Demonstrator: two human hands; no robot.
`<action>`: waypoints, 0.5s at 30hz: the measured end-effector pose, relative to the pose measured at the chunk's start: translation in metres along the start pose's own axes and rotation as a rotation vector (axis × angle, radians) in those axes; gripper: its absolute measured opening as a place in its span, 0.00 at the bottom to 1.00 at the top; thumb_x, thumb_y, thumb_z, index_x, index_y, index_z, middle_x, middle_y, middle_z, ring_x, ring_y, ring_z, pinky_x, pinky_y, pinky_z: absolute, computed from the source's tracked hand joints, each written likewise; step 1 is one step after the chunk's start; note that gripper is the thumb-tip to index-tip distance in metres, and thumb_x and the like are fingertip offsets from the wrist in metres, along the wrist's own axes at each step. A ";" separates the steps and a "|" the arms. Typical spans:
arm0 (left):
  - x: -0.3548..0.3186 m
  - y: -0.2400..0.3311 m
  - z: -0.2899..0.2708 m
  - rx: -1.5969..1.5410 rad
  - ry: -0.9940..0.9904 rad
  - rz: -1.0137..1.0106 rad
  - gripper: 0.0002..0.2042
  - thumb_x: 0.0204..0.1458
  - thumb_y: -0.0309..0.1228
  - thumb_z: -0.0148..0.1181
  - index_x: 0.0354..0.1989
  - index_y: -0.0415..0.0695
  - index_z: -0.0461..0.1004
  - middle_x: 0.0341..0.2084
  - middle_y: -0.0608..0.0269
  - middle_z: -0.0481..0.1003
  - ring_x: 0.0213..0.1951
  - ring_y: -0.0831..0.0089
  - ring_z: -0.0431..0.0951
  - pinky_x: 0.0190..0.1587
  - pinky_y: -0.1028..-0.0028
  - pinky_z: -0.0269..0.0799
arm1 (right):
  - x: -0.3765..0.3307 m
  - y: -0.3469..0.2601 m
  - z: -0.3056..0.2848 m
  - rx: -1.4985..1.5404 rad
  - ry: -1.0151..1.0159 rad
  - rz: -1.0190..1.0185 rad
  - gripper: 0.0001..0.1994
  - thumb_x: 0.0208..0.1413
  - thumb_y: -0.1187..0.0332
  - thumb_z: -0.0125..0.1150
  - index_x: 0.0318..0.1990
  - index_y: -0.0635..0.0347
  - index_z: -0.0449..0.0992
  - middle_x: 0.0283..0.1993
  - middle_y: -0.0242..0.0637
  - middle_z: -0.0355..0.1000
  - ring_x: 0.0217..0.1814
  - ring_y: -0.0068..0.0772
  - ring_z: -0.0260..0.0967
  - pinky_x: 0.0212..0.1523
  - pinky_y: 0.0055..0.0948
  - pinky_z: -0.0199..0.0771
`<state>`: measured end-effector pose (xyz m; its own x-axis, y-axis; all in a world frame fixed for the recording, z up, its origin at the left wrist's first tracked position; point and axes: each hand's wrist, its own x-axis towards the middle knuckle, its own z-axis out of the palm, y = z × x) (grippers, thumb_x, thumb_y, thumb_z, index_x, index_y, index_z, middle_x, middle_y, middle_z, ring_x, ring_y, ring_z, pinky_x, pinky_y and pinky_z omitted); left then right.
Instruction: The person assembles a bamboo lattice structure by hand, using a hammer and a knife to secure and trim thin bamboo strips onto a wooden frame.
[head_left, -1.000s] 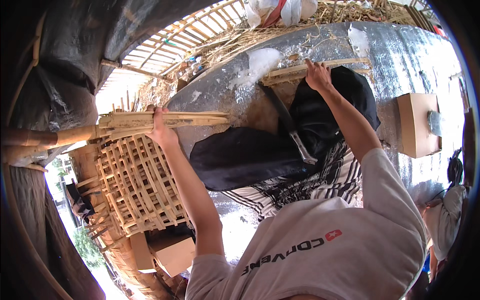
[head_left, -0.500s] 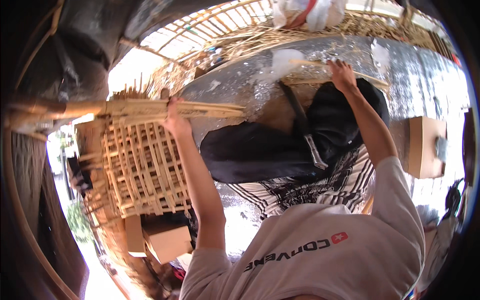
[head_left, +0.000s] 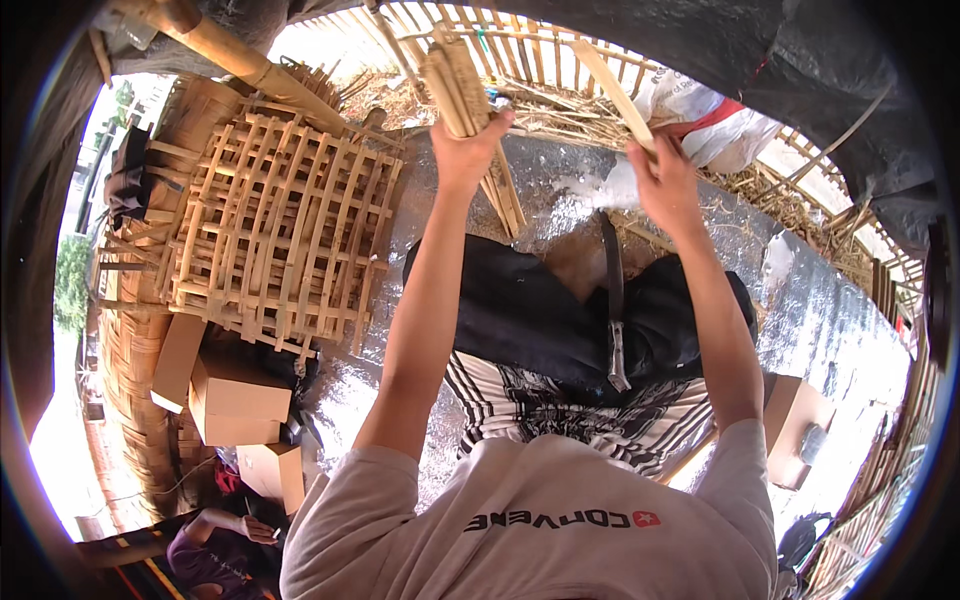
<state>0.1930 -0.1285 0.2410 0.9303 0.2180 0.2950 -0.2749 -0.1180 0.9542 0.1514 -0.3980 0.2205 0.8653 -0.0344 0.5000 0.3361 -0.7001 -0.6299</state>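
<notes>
Two bare arms reach out from a pale shirt [head_left: 500,550] nearest us. Just past it we log a striped black-and-white cloth [head_left: 520,390], then black cloth [head_left: 500,300] spread over the lap. A long knife [head_left: 613,285] lies on the black cloth, dark blade pointing away, metal handle toward the shirt. To the right of the lap, we note a cardboard box [head_left: 780,425] on the silvery sheet [head_left: 830,320].

Beyond the lap, both hands are raised and well apart. We see the left grip [head_left: 468,152] wrapped round a bundle of bamboo strips [head_left: 458,85], which slants with its lower ends near the black cloth. The right grip [head_left: 664,178] is pinched on one single strip [head_left: 612,88] by its near end, the far end tilting up and left. Left of the bundle, we record a woven bamboo lattice [head_left: 285,215].

Farther off: white sacks [head_left: 740,150] lie past the right grip, dry stalks [head_left: 560,118] beside them. Farthest, we make out a slatted bamboo fence [head_left: 520,40].
</notes>
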 end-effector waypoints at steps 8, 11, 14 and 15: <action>0.003 -0.002 -0.009 -0.017 -0.112 0.065 0.21 0.47 0.36 0.76 0.44 0.38 0.76 0.33 0.65 0.78 0.36 0.78 0.77 0.40 0.76 0.74 | 0.025 -0.078 0.036 0.255 -0.113 0.032 0.12 0.64 0.62 0.55 0.39 0.64 0.72 0.32 0.52 0.75 0.34 0.54 0.76 0.37 0.47 0.72; 0.005 -0.010 -0.018 -0.077 -0.127 0.137 0.25 0.47 0.39 0.76 0.48 0.38 0.75 0.34 0.66 0.78 0.37 0.77 0.77 0.41 0.75 0.75 | 0.022 -0.086 0.055 0.297 -0.101 -0.002 0.09 0.63 0.66 0.56 0.42 0.63 0.72 0.30 0.51 0.75 0.35 0.56 0.76 0.37 0.47 0.73; 0.007 -0.015 -0.028 -0.086 -0.126 0.117 0.25 0.46 0.41 0.76 0.47 0.38 0.75 0.33 0.66 0.78 0.36 0.77 0.77 0.40 0.74 0.75 | 0.018 -0.094 0.077 0.234 -0.134 -0.012 0.10 0.62 0.65 0.58 0.40 0.64 0.72 0.28 0.51 0.75 0.33 0.56 0.76 0.35 0.46 0.74; 0.007 -0.016 -0.032 -0.085 -0.128 0.113 0.25 0.46 0.42 0.76 0.45 0.38 0.76 0.32 0.66 0.78 0.35 0.77 0.77 0.39 0.74 0.75 | 0.019 -0.098 0.079 0.262 -0.154 -0.034 0.11 0.62 0.65 0.58 0.39 0.65 0.73 0.28 0.51 0.75 0.33 0.56 0.76 0.35 0.46 0.74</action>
<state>0.1961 -0.0945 0.2294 0.9142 0.0827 0.3966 -0.3936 -0.0512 0.9179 0.1640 -0.2736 0.2452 0.8913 0.1086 0.4402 0.4332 -0.4906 -0.7561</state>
